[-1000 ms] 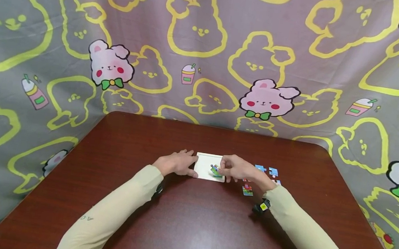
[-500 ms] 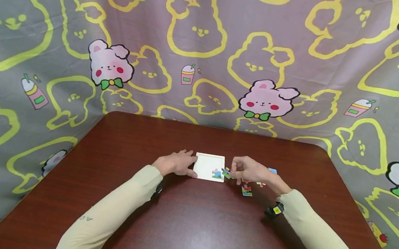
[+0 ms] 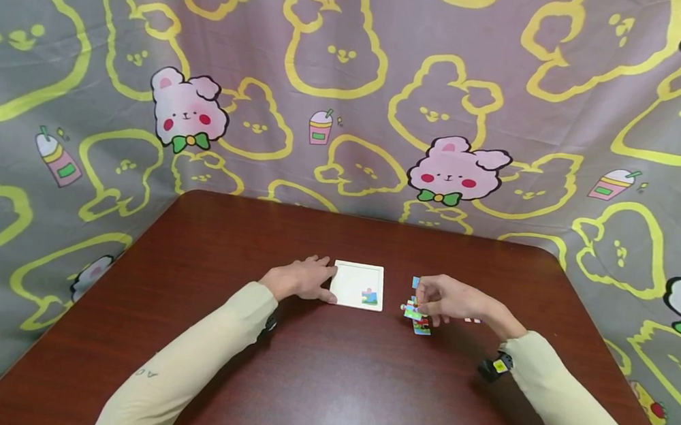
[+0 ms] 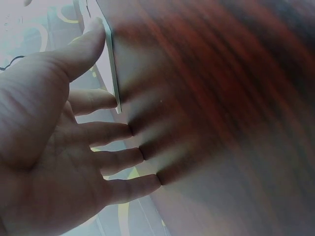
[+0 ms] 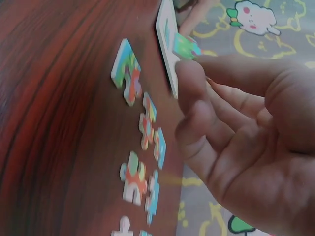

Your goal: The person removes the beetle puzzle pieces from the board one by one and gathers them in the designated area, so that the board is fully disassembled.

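Note:
My left hand [image 3: 303,279] rests on the table at the left edge of a square white puzzle tray [image 3: 346,285], its thumb and index finger touching the rim [image 4: 111,69]. One jigsaw piece [image 3: 370,297] lies in the tray's lower right corner. Right of the tray, my right hand [image 3: 455,299] pinches a green, multicoloured jigsaw piece [image 3: 412,310] between thumb and fingers, raised above the table in the right wrist view. Under and beside that hand lie loose pieces, among them a green and red one [image 3: 422,327]; the hand hides some of them in the head view.
The right wrist view shows several loose pieces in a spread, such as an orange one [image 5: 134,179] and a blue-edged one [image 5: 127,71]. The brown table [image 3: 311,387] meets a cartoon-printed cloth [image 3: 349,117] along its far edge.
My right hand has moved right, from over the tray to above the loose pieces, with a jigsaw piece in its fingers. The left hand and tray have stayed in place.

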Action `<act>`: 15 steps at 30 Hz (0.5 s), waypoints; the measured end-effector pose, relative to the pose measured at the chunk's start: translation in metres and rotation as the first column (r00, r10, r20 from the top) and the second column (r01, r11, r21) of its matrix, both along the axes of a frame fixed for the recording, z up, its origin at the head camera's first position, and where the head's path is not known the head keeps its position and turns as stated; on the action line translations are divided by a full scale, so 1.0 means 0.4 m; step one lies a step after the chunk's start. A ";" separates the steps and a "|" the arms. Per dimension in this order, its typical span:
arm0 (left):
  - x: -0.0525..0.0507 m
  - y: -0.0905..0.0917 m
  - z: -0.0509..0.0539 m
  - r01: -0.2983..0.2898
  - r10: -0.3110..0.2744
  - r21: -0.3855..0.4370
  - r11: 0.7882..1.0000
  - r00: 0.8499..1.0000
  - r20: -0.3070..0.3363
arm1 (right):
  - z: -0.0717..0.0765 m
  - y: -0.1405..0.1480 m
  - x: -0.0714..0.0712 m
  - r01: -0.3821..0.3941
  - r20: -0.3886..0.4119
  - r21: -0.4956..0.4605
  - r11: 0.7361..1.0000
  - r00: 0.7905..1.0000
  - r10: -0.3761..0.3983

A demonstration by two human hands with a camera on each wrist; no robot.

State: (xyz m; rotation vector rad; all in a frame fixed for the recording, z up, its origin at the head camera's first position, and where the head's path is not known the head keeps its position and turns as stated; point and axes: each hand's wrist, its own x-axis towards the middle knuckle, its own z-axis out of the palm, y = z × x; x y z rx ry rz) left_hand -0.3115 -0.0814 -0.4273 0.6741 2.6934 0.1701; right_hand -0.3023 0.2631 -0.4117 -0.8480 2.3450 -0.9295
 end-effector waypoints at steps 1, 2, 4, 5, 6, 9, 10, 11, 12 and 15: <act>0.000 0.000 0.001 0.001 -0.001 0.001 1.000 1.000 -0.003 | 0.002 0.006 0.001 -0.003 0.010 0.005 1.000 1.000 0.003; 0.001 0.000 0.002 0.002 -0.002 0.002 1.000 1.000 -0.006 | 0.003 0.012 0.002 -0.008 0.016 0.011 1.000 1.000 0.008; 0.001 -0.001 0.003 0.003 -0.003 0.002 1.000 1.000 -0.007 | 0.004 0.024 0.004 -0.020 0.035 0.010 1.000 0.999 0.019; 0.002 -0.001 0.003 0.003 -0.003 0.004 1.000 1.000 -0.006 | 0.004 0.029 0.005 -0.025 0.041 0.012 1.000 0.999 0.025; 0.002 -0.002 0.003 0.004 -0.004 0.004 1.000 1.000 -0.005 | 0.004 0.034 0.006 -0.025 0.047 0.017 1.000 0.999 0.024; 0.004 -0.003 0.003 0.006 -0.006 0.003 1.000 1.000 -0.004 | 0.003 0.049 0.009 -0.028 0.055 0.027 0.999 0.998 0.026; 0.004 -0.003 0.003 0.006 -0.006 0.005 1.000 1.000 -0.004 | 0.002 0.053 0.010 -0.028 0.059 0.028 0.999 0.998 0.026; 0.005 -0.003 0.002 0.006 -0.006 0.004 1.000 1.000 -0.004 | 0.002 0.058 0.011 -0.027 0.059 0.032 0.999 0.998 0.025; 0.006 -0.004 0.002 0.006 -0.006 0.004 1.000 1.000 -0.005 | 0.002 0.063 0.012 -0.025 0.058 0.035 0.999 0.998 0.023; 0.006 -0.004 0.002 0.005 -0.005 0.003 1.000 1.000 -0.003 | 0.000 0.078 0.015 -0.022 0.052 0.044 0.999 0.998 0.020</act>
